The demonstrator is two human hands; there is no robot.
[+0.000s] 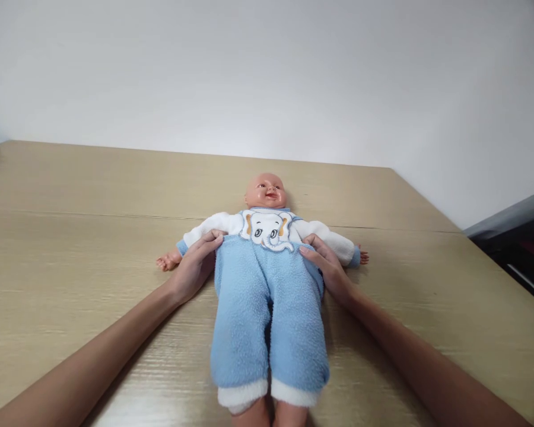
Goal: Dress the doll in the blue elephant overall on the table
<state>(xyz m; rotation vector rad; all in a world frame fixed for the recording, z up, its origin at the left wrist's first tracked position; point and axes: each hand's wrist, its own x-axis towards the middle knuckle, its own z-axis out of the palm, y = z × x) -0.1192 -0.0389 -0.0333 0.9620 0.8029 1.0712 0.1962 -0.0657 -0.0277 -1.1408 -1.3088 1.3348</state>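
Note:
A baby doll lies on its back on the table, head away from me and arms spread out. It wears a white top with blue cuffs and an elephant patch on the chest. Light blue fleece trousers with white hems cover its legs. My left hand pinches the trousers' waistband on the left side. On the right side, my right hand grips the same waistband between thumb and fingers. The doll's feet fall outside the bottom of the view.
The wooden table has a seam running across it behind the doll's arms. A pale wall rises beyond the far edge. Something dark stands past the table's right edge.

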